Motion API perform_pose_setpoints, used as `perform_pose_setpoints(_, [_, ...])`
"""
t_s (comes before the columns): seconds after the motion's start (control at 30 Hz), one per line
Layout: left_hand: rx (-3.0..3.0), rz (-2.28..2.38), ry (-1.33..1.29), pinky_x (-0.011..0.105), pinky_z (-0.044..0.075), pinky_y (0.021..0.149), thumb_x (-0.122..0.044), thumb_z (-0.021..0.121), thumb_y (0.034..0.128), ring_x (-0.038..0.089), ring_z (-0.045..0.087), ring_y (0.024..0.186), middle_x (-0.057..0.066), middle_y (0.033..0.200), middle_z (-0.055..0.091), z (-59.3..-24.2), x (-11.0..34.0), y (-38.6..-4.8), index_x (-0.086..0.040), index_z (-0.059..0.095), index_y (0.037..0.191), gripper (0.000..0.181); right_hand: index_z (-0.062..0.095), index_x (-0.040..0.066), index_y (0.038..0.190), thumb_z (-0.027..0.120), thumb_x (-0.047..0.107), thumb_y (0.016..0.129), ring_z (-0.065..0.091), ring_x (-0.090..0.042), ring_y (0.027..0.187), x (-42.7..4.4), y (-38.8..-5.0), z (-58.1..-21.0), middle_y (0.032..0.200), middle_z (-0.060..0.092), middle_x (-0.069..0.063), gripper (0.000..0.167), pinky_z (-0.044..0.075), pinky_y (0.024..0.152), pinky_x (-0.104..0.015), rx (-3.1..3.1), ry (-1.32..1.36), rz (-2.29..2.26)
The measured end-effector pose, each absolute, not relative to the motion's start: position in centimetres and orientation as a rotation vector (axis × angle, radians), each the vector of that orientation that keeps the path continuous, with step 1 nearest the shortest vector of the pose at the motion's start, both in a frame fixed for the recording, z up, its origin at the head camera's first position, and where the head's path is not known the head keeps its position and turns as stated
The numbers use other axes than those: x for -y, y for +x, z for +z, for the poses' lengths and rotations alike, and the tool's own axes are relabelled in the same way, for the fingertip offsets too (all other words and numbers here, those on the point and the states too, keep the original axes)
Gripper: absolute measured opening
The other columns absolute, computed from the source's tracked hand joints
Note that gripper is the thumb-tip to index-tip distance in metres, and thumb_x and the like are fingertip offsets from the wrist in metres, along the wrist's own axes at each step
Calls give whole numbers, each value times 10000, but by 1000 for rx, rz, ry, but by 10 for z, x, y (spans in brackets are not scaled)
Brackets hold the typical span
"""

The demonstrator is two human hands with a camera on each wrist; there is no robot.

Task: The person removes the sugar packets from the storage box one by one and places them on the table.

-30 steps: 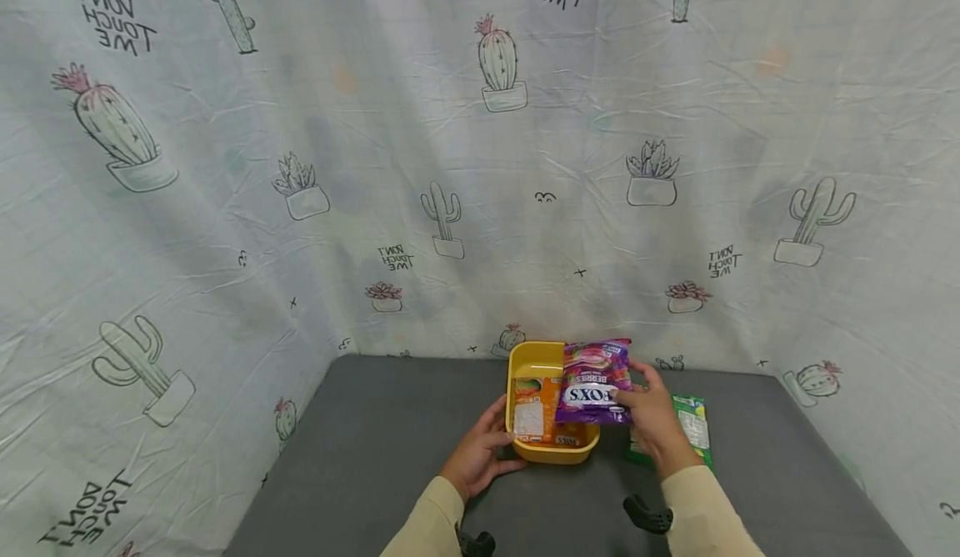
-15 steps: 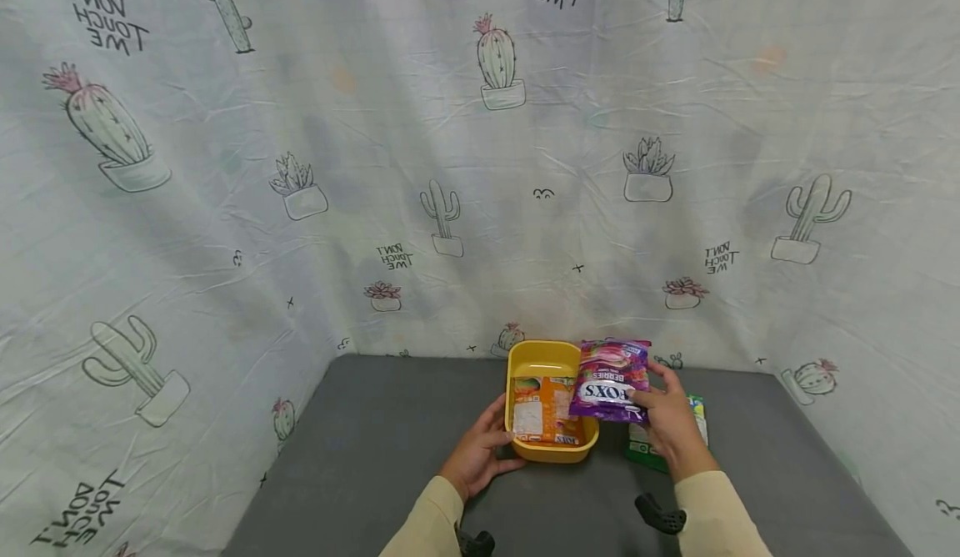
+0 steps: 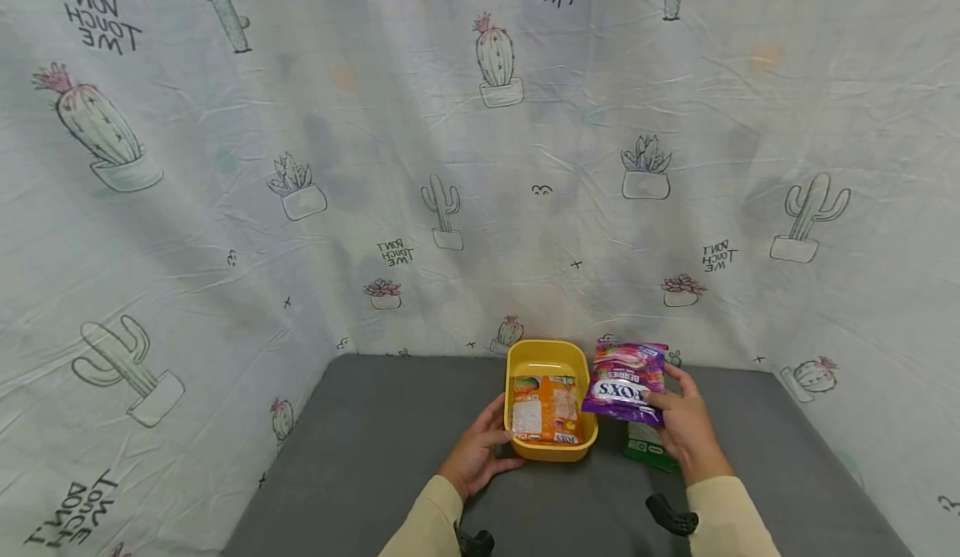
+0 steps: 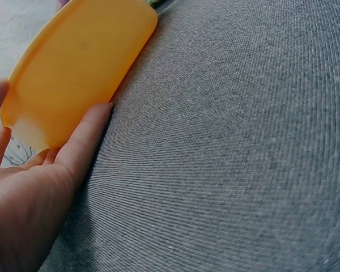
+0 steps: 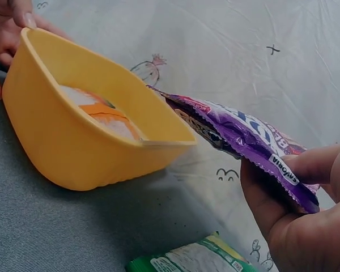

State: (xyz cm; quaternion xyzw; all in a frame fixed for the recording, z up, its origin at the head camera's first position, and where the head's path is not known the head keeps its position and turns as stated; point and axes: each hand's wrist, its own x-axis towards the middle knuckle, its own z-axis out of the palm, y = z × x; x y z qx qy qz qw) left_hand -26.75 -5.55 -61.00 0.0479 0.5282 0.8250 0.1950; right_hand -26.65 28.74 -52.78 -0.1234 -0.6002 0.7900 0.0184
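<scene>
My right hand [image 3: 688, 430] pinches a purple Fox's Berries candy bag [image 3: 621, 378] by its right side, thumb on top and fingers beneath. The bag is held up just right of a yellow plastic tub [image 3: 553, 455], near its rim. In the right wrist view the purple bag [image 5: 238, 133] tilts, its printed side upward. Inside the tub lies an orange Fox's candy bag [image 3: 547, 411]. My left hand [image 3: 474, 455] grips the tub's near left corner; the left wrist view shows fingers [image 4: 90, 133] against the yellow wall.
A green packet [image 3: 651, 447] lies on the grey table [image 3: 390, 432] right of the tub, partly hidden under my right hand and the purple bag. Behind the table hangs a pale curtain [image 3: 480, 290] with cactus prints, close to the tub's far side.
My right hand has carried the purple bag rightward, from over the tub to beside it, uncovering the orange bag. My left hand and the tub have hardly moved.
</scene>
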Motion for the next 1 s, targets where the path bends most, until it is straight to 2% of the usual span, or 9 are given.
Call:
perform_pose_setpoints(0.23, [-1488,2311,121,760,460,1019,-1,565,1069,472,358,1525,234,1779,162,-610,55,-267,-173,225,1762,791,156,131,1723,524,-86,1084,748,-133,932,-295,-268,-531,1522,430,-301,769,623,873,-363,1832,-395,2437])
perform_pose_setpoints(0.57, [-1490,2306,120,749,464,1025,-16,577,1067,465,355,1528,220,1783,162,-612,54,-270,-181,243,1759,786,164,165,1737,530,-59,1092,746,-127,944,-311,-264,-536,1465,468,-263,774,619,890,-371,1847,-459,2399])
perform_pose_setpoints(1.0, [-1474,2307,115,750,465,1024,-14,582,1070,469,342,1534,203,1787,166,-613,55,-271,-184,248,1758,784,46,174,1768,478,-74,1094,714,-76,936,-328,-255,-550,1658,254,-330,838,608,921,-367,1895,-467,2375])
